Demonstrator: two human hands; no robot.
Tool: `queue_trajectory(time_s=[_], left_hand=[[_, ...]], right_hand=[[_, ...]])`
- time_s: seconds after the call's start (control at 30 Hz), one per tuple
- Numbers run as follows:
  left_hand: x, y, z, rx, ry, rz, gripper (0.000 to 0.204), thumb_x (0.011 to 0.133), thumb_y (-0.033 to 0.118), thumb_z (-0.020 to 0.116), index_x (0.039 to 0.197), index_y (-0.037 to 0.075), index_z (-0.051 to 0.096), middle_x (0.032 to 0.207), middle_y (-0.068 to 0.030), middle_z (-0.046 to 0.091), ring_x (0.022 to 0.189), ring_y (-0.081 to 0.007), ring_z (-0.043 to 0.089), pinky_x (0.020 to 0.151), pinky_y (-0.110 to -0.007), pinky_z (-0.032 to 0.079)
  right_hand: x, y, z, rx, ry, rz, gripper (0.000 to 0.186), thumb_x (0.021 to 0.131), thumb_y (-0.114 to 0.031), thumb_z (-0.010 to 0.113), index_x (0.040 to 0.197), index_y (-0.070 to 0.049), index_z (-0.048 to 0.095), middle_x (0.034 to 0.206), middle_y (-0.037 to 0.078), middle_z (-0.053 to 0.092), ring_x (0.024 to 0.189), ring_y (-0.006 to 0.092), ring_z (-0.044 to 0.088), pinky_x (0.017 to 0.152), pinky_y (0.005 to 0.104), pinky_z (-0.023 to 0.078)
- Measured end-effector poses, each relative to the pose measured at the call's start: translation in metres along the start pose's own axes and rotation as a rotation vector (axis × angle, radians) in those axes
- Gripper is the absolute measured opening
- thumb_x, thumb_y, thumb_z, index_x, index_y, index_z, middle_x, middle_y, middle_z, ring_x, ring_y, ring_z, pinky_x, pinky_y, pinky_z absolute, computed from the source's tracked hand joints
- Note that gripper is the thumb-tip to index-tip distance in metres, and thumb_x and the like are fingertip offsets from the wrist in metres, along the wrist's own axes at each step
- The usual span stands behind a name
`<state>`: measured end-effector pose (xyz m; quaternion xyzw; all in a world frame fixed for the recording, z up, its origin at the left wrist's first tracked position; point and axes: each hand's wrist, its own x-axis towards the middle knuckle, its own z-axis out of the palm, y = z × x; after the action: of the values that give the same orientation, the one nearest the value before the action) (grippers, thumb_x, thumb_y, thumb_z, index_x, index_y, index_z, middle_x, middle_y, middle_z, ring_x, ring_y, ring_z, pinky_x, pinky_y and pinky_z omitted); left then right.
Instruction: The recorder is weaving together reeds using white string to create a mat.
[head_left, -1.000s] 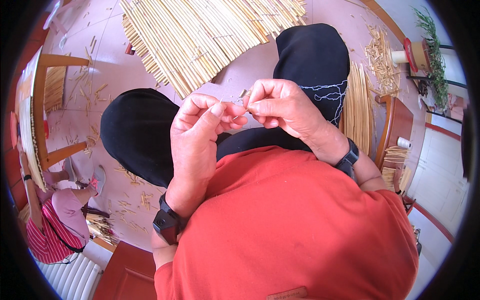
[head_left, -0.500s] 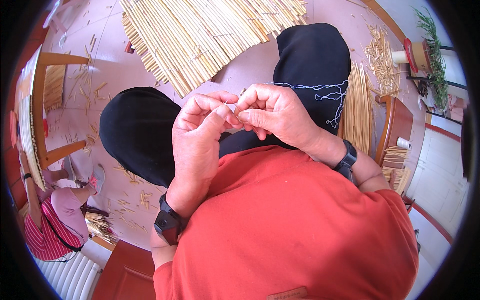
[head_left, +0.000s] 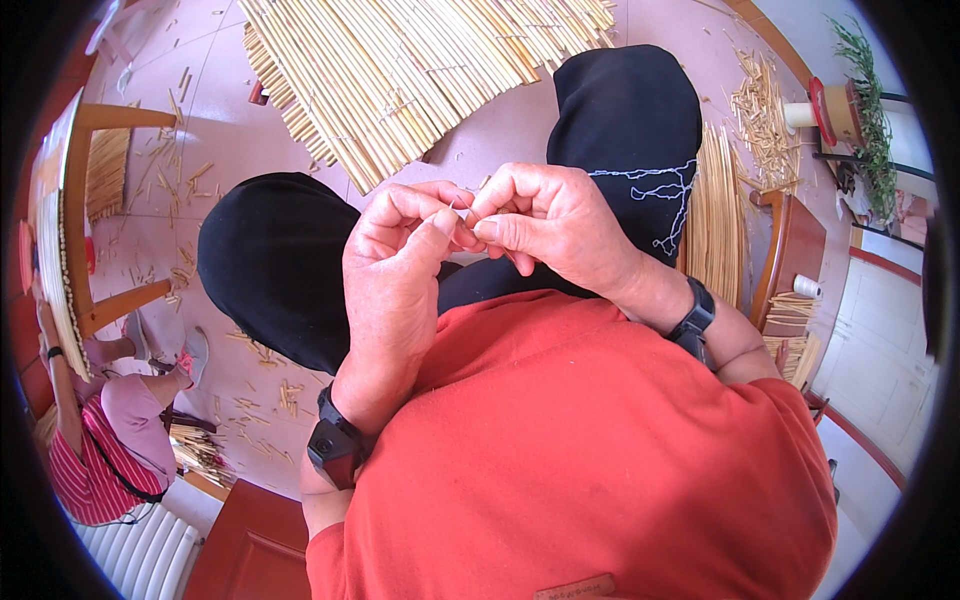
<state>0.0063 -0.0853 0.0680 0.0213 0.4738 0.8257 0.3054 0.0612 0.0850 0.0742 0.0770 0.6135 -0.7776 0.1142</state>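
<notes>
My left hand (head_left: 400, 260) and my right hand (head_left: 545, 225) meet above my lap, thumbs and fingertips pinched close together. A thin pale strand (head_left: 456, 208) shows at my left fingertips; what my right fingertips grip is too small and hidden to make out. A loose, tangled length of light blue-white string (head_left: 665, 195) lies across my right thigh (head_left: 625, 110), just beyond my right hand. Past my hands, a large mat of straight yellow reeds (head_left: 400, 75) lies at the top of the view, with some short cross ties.
Scattered short stick pieces (head_left: 760, 110) litter the floor. A bundle of long sticks (head_left: 720, 240) stands right of me, beside a wooden piece (head_left: 800, 250) with a white spool (head_left: 808, 287). A wooden frame (head_left: 130, 118) and another person (head_left: 130, 440) are at left; a red-rimmed reel (head_left: 830, 112) is upper right.
Over the last second my right hand has moved slightly left, bringing its fingertips in against my left hand's. Both hands have stayed pinched; my legs and the mat look much the same.
</notes>
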Motion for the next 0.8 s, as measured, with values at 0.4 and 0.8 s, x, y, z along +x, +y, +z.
queue_trajectory(time_s=[0.4,0.8], left_hand=[[-0.0005,0.0024,0.0010,0.011,0.002,-0.011,0.007,0.091,-0.002,0.053,0.085,0.000,0.057,0.106,-0.0121,0.057,0.078,-0.0130,0.062,0.077,-0.028,0.053],[-0.0003,0.0024,0.0016,0.028,0.006,-0.023,0.007,0.091,-0.003,0.054,0.085,0.000,0.057,0.105,-0.0119,0.058,0.076,-0.0121,0.062,0.075,-0.027,0.053]], right_hand=[[0.0017,0.0018,0.0007,-0.025,0.004,-0.008,0.010,0.094,-0.008,0.061,0.093,0.002,0.061,0.084,0.008,0.065,0.067,0.0069,0.057,0.050,0.0178,0.045],[0.0019,0.0002,0.0004,-0.036,-0.006,-0.002,0.007,0.093,-0.005,0.061,0.091,0.002,0.062,0.083,0.007,0.065,0.064,0.0055,0.056,0.049,0.0177,0.044]])
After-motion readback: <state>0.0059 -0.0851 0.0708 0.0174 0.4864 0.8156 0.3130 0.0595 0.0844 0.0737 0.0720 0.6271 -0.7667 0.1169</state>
